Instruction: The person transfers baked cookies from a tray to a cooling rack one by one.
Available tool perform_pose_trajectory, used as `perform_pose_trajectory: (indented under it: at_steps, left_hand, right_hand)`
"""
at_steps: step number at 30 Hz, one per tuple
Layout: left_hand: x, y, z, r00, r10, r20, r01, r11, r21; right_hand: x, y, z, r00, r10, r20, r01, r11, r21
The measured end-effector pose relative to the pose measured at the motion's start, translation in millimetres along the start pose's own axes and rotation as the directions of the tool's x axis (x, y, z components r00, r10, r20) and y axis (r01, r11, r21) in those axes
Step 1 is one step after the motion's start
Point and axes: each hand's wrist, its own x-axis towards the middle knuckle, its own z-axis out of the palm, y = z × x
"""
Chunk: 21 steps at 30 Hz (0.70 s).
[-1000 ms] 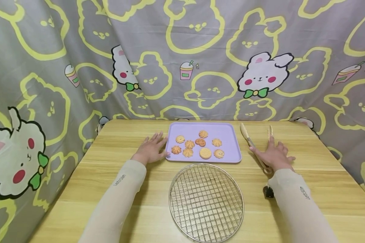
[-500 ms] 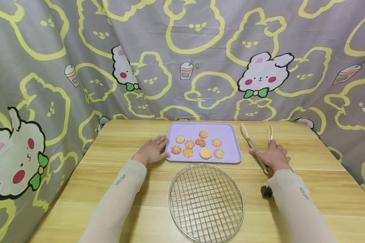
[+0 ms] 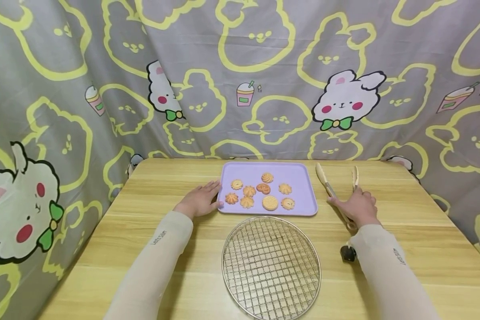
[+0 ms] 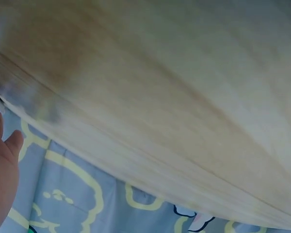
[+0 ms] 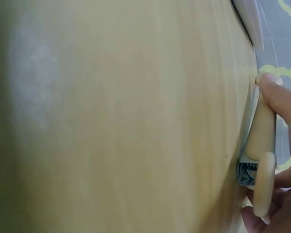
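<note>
right wrist: fingers (image 5: 284,178) around tongs (image 5: 260,131)

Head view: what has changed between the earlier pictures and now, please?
The right hand shifted slightly left, its spread fingers drawing in round the tongs. The left hand brought its fingers closer together by the tray. Tongs, tray, cookies and round rack stayed in place.
</note>
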Motion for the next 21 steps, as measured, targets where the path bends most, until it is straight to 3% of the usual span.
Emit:
perform_pose_trajectory:
  at_steps: [21]
  left_hand:
    - [0.9, 0.1, 3.1, 1.0, -0.006, -0.011, 0.006, 1.0, 0.004]
  right_hand:
    - [-0.4, -2.8, 4.3, 0.997, 0.054, -0.047, -0.049, 0.994, 0.098]
